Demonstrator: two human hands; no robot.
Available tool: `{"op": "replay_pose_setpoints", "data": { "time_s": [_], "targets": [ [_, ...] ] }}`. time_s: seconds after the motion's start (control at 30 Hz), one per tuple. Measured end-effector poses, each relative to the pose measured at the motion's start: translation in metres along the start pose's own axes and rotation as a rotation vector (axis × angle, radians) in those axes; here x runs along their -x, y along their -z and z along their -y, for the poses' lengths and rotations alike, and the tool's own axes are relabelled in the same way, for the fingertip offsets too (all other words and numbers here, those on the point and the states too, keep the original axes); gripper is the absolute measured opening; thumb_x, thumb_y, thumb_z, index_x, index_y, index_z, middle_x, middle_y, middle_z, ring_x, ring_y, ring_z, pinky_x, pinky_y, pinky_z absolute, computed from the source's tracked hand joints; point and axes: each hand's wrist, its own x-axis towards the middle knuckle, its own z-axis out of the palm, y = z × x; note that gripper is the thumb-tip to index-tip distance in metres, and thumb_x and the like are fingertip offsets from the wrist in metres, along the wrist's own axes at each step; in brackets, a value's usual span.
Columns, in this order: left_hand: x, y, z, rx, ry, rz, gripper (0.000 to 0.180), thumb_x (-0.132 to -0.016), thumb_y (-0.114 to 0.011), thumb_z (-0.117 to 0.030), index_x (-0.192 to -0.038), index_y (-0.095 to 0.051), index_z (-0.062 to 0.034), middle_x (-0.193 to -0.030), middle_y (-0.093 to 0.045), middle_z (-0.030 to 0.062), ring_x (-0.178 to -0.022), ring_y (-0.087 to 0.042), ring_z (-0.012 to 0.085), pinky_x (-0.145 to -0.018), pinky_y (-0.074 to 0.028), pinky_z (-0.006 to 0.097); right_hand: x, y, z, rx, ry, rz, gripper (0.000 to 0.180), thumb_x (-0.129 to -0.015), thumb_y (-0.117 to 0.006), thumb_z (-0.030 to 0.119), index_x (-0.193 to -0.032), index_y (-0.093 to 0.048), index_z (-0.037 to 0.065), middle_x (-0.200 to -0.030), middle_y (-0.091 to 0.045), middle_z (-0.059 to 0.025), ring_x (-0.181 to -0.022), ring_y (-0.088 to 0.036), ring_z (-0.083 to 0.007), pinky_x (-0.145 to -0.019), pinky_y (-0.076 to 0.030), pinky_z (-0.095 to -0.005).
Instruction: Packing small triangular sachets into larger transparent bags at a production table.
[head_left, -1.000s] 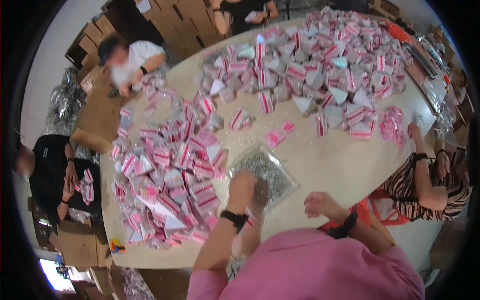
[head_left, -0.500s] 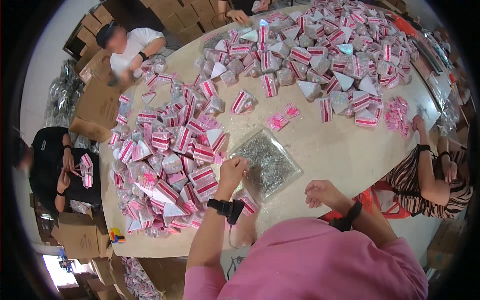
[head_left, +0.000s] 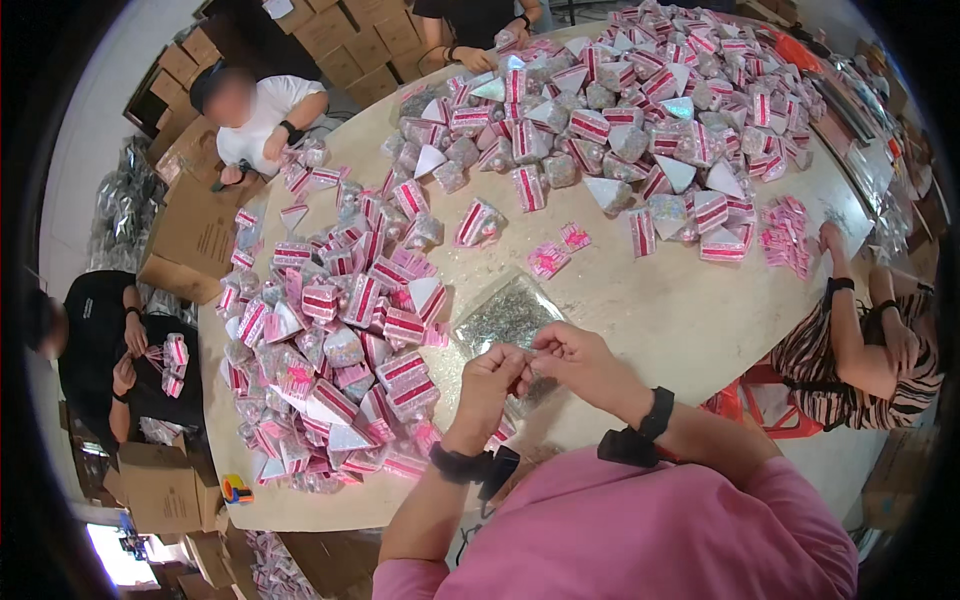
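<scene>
My left hand (head_left: 495, 383) and my right hand (head_left: 575, 360) meet in front of me, thumbs and fingertips pinched close together. Whatever lies between the fingertips is too small to make out. Both hands hover over the near part of a square clear tray (head_left: 505, 312) strewn with silvery glitter. Just left of my left hand rises a heap of glittery cake-slice ornaments (head_left: 405, 380), white and pink with red stripes. Beyond the tray lie a few pink printed cards (head_left: 550, 260) and a single cake-slice ornament (head_left: 480, 222).
A larger heap of cake-slice ornaments (head_left: 640, 130) covers the table's far side. More pink cards (head_left: 786, 235) lie at the right. A tape dispenser (head_left: 236, 489) sits at the left table edge. Co-workers sit around the table; cardboard boxes (head_left: 190, 235) stand at the left.
My hands, apart before, have come together over the tray, the right one moving left. The co-worker at the far side leans further into view.
</scene>
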Motion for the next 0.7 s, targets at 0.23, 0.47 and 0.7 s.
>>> {"op": "replay_pose_setpoints", "data": {
  "time_s": [0.23, 0.47, 0.7],
  "targets": [
    [0.01, -0.003, -0.004, -0.36, -0.08, -0.031, 0.016, -0.092, -0.055, -0.013, -0.091, -0.063, 0.0008, -0.072, -0.06, 0.0015, -0.062, -0.052, 0.0069, -0.057, -0.042, 0.021, -0.008, -0.013, -0.009, 0.197, 0.202, -0.101, 0.011, -0.084, -0.058, 0.008, -0.092, -0.059, 0.001, -0.082, -0.057, -0.0089, -0.073, -0.055, -0.019, -0.066, -0.044, -0.0294],
    [0.041, 0.048, 0.015, -1.128, -0.283, -0.206, 0.05, -0.078, -0.069, -0.026, -0.117, -0.052, -0.0003, -0.109, -0.058, 0.0199, -0.101, -0.055, 0.0317, -0.08, -0.048, 0.041, -0.013, 0.015, -0.013, -0.037, 0.012, -0.028, 0.002, -0.085, -0.056, 0.004, -0.083, -0.057, 0.002, -0.073, -0.053, -0.0004, -0.061, -0.049, -0.0067, -0.056, -0.041, -0.0216],
    [0.027, 0.087, 0.09, -1.155, 0.023, -0.409, 0.046, -0.08, -0.063, -0.032, -0.112, -0.056, 0.0005, -0.106, -0.059, 0.023, -0.091, -0.059, 0.0386, -0.08, -0.048, 0.043, 0.006, 0.019, -0.015, 0.026, -0.282, 0.008, 0.011, -0.082, -0.057, 0.004, -0.09, -0.061, -0.001, -0.071, -0.054, -0.0009, -0.058, -0.049, -0.0067, -0.05, -0.042, -0.0214]
  ]
}}
